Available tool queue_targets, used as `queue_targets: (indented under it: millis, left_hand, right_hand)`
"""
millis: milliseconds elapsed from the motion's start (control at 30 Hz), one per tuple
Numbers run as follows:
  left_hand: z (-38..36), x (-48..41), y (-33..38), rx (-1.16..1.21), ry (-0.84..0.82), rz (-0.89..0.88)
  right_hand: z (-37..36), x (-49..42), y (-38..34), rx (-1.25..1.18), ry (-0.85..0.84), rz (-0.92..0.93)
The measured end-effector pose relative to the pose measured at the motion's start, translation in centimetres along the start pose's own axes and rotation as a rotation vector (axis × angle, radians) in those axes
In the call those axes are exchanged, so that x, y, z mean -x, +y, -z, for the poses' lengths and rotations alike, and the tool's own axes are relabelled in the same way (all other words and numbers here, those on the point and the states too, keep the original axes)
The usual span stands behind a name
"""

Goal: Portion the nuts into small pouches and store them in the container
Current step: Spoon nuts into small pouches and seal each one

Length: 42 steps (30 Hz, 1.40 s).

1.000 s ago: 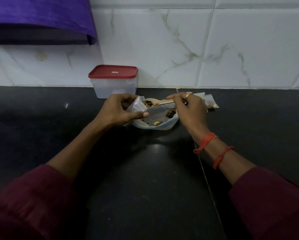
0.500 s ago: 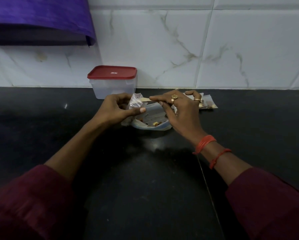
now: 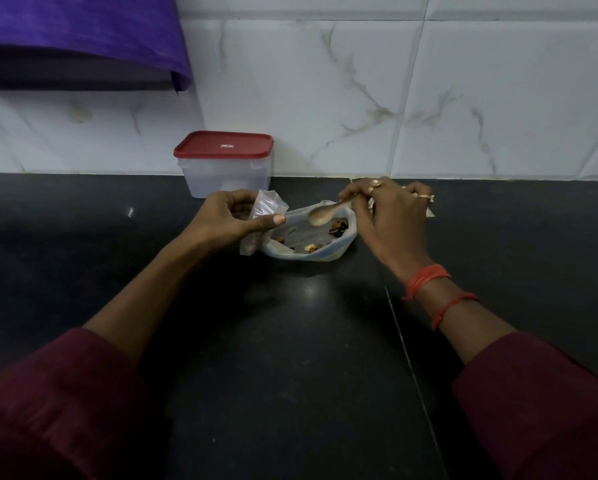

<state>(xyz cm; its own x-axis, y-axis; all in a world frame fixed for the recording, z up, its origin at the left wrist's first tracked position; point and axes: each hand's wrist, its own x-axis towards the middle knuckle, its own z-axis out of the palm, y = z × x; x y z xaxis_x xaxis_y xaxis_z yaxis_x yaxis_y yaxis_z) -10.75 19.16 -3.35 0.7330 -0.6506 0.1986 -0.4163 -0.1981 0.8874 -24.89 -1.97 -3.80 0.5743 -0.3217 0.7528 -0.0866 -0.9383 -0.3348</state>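
Head view: right hand (image 3: 391,223), pinching the spoon (image 3: 320,216), has swung back from the pouch (image 3: 268,206) — empty now over the nuts (image 3: 339,225). Left hand (image 3: 221,220) grips the pouch — another scoop seems due.

A black table (image 3: 290,375) spreads beneath the left hand (image 3: 221,221). Marbled white tiles (image 3: 325,98) rise beyond it, and a purple cloth (image 3: 76,29) hangs above-left.

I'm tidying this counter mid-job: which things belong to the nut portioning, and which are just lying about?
In the job:
pouch, held by the left hand
spoon, held by the right hand
bag of nuts
lidded container

Lying about:
purple cloth
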Motion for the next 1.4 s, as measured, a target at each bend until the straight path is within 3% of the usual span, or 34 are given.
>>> queue_targets:
  millis: [233,433,633,1000,1400]
  left_hand:
    - [0.1,0.0,-0.1,-0.016,-0.023,-0.021]
    - [0.3,0.0,0.3,-0.045,-0.049,-0.033]
    - [0.2,0.0,0.3,-0.062,-0.062,-0.054]
    - [0.4,-0.1,0.2,-0.063,-0.068,-0.052]
    - [0.3,0.2,0.6,0.049,-0.064,-0.050]
  right_hand:
    - [-0.4,0.2,-0.3,0.279,-0.044,0.196]
    - [-0.1,-0.1,-0.8,0.267,-0.040,0.131]
    - [0.1,-0.4,-0.8,0.075,-0.175,-0.113]
    - [-1.0,0.1,-1.0,-0.233,-0.481,-0.403]
    - [-2.0,0.6,-2.1,-0.432,-0.620,-0.365]
